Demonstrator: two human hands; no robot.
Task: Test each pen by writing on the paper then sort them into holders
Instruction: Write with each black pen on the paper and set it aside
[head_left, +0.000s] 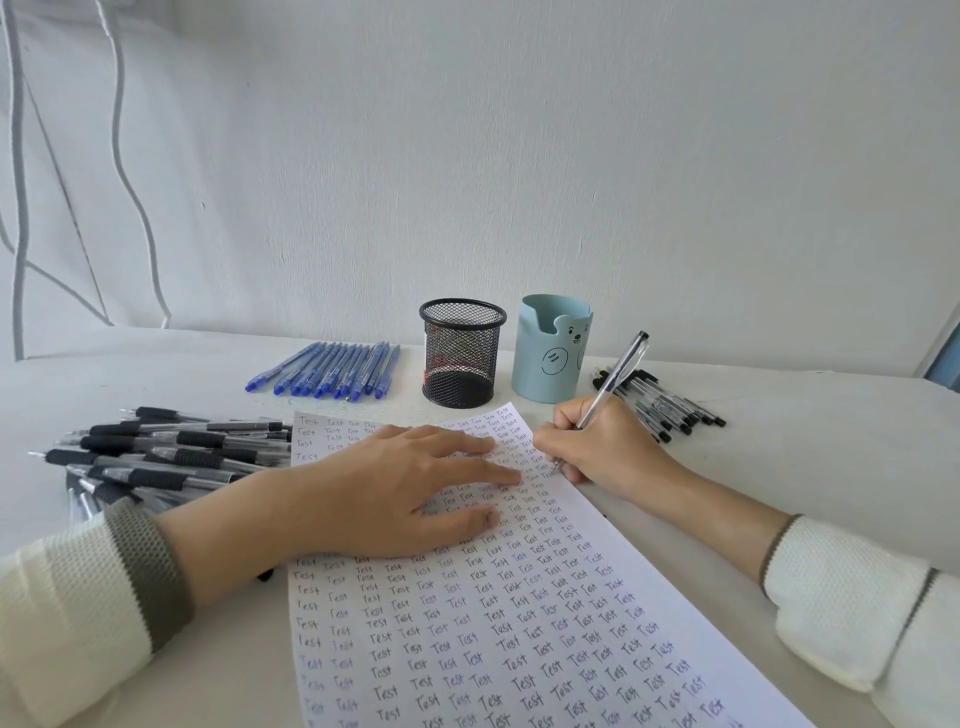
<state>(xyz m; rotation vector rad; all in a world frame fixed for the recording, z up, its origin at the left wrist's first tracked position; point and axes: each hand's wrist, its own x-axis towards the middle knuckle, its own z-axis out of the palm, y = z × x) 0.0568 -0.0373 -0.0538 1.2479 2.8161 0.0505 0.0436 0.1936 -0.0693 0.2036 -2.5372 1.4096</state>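
Pen test: right hand (597, 447) pinches a clear pen (613, 379), tip at the right edge of the paper (493, 623); left hand (384, 488) spread flat, pressing the sheet.
Blue bear cup (548, 353) and black mesh cup (462, 353) stand side by side beyond the sheet; the mesh shows a dark base and a red-orange patch, the blue cup's inside is hidden. White table (805, 441), white wall (519, 156). Black-grip pens (156, 457) heaped on the left, blue pens (332, 371) in a row beside the mesh cup, black-capped pens (670, 405) behind the right hand.

White table (831, 441), pale wall (519, 156) behind it, grey cables (116, 145) at left
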